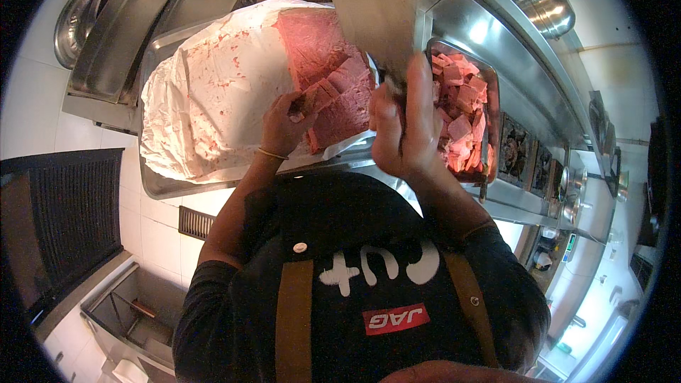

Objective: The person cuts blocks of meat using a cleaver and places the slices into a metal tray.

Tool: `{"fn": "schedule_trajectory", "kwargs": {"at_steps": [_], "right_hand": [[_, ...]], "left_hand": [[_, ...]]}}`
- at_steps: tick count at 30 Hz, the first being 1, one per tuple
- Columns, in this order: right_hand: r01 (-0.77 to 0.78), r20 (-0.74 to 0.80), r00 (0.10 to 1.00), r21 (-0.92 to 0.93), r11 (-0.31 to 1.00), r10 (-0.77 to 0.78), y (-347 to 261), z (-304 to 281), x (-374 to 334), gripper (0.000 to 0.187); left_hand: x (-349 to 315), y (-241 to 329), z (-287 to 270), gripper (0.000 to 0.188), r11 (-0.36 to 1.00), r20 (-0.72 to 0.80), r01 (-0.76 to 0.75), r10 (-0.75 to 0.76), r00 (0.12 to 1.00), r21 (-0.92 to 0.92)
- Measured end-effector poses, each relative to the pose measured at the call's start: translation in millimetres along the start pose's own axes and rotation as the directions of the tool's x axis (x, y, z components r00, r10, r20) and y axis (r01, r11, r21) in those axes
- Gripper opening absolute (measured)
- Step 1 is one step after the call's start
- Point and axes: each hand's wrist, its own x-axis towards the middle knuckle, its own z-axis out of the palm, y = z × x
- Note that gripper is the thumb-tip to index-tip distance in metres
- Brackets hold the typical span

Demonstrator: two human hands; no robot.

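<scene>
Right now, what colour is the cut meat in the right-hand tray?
The cut meat is pinkish red, best seen in head view.

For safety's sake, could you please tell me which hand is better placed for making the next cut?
Probably the right hand: it holds the broad cleaver near the meat slab, while the left hand touches a meat strip.

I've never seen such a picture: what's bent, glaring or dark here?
Head view: fisheye distortion bends straight edges near the rim; same view: glare spots the steel bowls, the white paper is brightly lit, the black clothing dark.
</scene>
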Motion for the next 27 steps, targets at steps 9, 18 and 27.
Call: {"fn": "schedule_trajectory", "kwargs": {"at_steps": [9,18,27], "right_hand": [[-0.262,0.318,0.909,-0.063,0.963,0.268,72.5,39.9,-72.3,0.063],[-0.122,0.278,0.954,0.009,0.992,0.115,72.6,55.6,-76.3,0.056],[-0.010,0.128,0.992,-0.050,0.999,0.017,31.4,23.2,-36.1,0.058]], "left_hand": [[8.2,-15.3,6.8,0.041,0.997,0.045,0.021,-0.018,0.999,-0.077],[-3.3,5.3,4.0,0.037,0.988,0.024,0.136,-0.134,0.991,-0.079],[-11.8,6.7,5.4,0.030,0.991,0.008,0.132,-0.132,0.991,0.006]]}}
